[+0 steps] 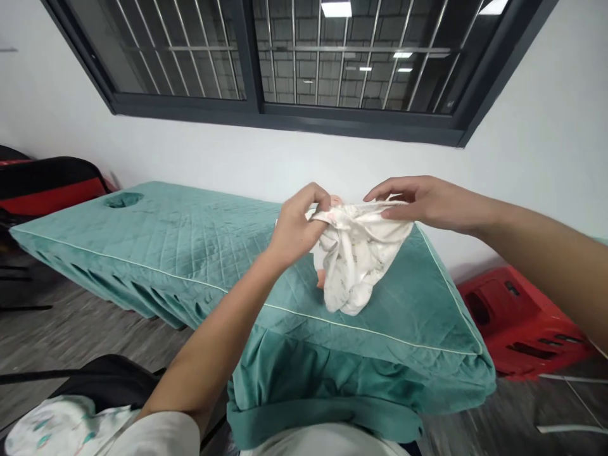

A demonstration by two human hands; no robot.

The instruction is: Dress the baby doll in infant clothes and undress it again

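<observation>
A white baby garment [354, 259] with a faint print hangs bunched above the green bed, its lower end drooping toward the front edge. My left hand [301, 221] pinches the garment's upper left edge between thumb and fingers. At the opposite end of that edge, my right hand [418, 201] holds the cloth, thumb in front and fingers behind. Behind the garment is what looks like a doll [321, 277]; only a limb, some white clothing and a bit of skin-coloured surface at the top show. The cloth hides the rest of it.
A massage bed with a quilted green cover [199, 234] runs along the wall, with a face hole at its left end. Red plastic stools [517, 323] stand at right. White leaf-printed cloth [57, 427] lies on a black chair [109, 373] at lower left. A barred window [308, 63] is above.
</observation>
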